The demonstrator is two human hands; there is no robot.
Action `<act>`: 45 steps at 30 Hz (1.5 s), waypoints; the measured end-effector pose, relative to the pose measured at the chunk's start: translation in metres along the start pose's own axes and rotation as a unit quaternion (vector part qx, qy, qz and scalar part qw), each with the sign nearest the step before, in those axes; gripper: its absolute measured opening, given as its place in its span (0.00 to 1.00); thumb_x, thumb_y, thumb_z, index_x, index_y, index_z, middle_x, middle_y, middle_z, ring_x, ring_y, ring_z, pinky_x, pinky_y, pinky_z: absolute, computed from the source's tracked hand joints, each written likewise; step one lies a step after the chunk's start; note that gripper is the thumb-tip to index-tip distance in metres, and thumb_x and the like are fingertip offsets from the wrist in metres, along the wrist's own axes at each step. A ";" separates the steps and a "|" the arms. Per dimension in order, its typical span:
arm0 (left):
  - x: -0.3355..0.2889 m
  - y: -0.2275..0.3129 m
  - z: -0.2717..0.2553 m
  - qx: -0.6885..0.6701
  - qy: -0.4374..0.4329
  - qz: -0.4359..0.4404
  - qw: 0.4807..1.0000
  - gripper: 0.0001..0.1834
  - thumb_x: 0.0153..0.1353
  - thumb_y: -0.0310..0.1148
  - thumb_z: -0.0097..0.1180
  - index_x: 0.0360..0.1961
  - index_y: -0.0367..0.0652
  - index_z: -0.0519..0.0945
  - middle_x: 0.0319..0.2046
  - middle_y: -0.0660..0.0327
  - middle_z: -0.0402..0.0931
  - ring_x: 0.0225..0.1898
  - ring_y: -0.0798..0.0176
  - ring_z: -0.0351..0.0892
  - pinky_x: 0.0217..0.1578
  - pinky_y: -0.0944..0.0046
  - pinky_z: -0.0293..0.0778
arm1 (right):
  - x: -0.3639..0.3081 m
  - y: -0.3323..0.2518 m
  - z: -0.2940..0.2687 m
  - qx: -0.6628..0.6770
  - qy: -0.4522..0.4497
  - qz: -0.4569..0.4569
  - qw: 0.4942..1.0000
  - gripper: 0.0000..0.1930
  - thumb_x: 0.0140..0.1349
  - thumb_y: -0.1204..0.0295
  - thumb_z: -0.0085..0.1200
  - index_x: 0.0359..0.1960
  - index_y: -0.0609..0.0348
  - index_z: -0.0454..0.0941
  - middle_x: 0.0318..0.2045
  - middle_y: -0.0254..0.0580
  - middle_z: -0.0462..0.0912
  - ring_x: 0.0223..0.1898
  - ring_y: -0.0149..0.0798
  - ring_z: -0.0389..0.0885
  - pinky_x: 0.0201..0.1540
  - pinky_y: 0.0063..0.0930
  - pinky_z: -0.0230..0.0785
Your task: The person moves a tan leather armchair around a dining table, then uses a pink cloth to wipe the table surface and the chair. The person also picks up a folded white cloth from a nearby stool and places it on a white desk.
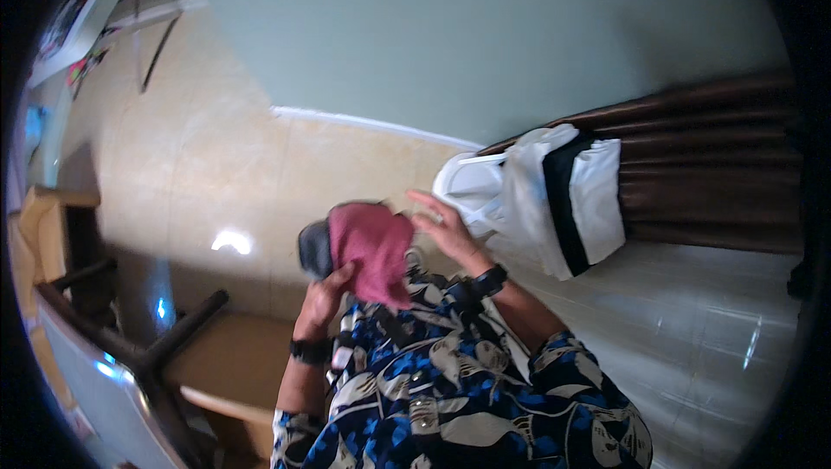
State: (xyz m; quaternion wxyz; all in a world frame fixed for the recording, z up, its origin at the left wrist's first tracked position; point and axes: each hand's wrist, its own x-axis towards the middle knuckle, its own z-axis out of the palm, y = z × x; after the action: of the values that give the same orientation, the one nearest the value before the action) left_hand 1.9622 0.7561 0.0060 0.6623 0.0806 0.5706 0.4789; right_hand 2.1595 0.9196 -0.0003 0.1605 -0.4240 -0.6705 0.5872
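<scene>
A pink-red cloth (pixel 374 251) hangs in front of my chest, above my blue patterned shirt (pixel 450 391). Behind its left edge sits a dark grey item (pixel 314 248), possibly another cloth. My left hand (pixel 325 294), a black band on its wrist, grips the pink cloth and the grey item from below. On the cloth's right edge rests my right hand (pixel 443 228), with a black watch on the wrist; its fingers are stretched out and apart. Whether its thumb pinches the cloth is hidden.
A white plastic chair (pixel 467 185) stands just beyond my right hand, with a white and black garment (pixel 563 201) draped over it. Brown curtains (pixel 710 166) hang at the right. A wooden table (pixel 229 356) with dark legs is at lower left, on a glossy tiled floor.
</scene>
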 end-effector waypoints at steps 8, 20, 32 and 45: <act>-0.030 0.058 0.014 -0.005 -0.088 0.053 0.995 0.19 0.55 0.34 0.56 0.48 0.37 0.76 0.42 0.61 0.77 0.43 0.64 0.74 0.47 0.63 0.69 | 0.016 -0.082 0.018 0.108 -0.195 0.017 0.975 0.43 0.56 0.36 0.43 0.57 0.67 0.65 0.51 0.47 0.74 0.53 0.39 0.71 0.57 0.29 0.60; -0.046 0.042 0.020 -0.058 0.006 0.187 0.981 0.22 0.56 0.33 0.55 0.53 0.37 0.71 0.45 0.64 0.74 0.45 0.68 0.72 0.48 0.66 0.68 | 0.041 -0.109 0.025 0.181 -0.201 0.052 0.961 0.11 0.58 0.67 0.53 0.38 0.62 0.76 0.33 0.31 0.79 0.34 0.26 0.74 0.40 0.20 0.67; -0.055 0.054 0.043 0.332 0.178 0.406 0.833 0.15 0.59 0.40 0.53 0.38 0.39 0.79 0.40 0.53 0.75 0.52 0.51 0.67 0.52 0.55 0.62 | 0.045 -0.139 0.016 0.095 -0.387 -0.108 0.911 0.05 0.58 0.78 0.55 0.36 0.62 0.80 0.26 0.32 0.79 0.35 0.26 0.77 0.36 0.18 0.72; -0.045 0.023 0.030 0.026 0.264 0.346 0.900 0.11 0.65 0.33 0.47 0.38 0.35 0.76 0.27 0.68 0.73 0.32 0.74 0.68 0.33 0.72 0.68 | 0.065 -0.135 0.030 -0.075 -0.198 -0.440 0.873 0.05 0.54 0.75 0.49 0.31 0.63 0.75 0.33 0.44 0.79 0.37 0.45 0.77 0.38 0.30 0.71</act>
State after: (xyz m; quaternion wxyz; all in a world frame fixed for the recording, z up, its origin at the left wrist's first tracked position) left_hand 1.9801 0.7483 0.0615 0.2772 0.1611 0.6731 0.6664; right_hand 2.0484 0.9558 0.0985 0.2338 0.0294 -0.8477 0.4752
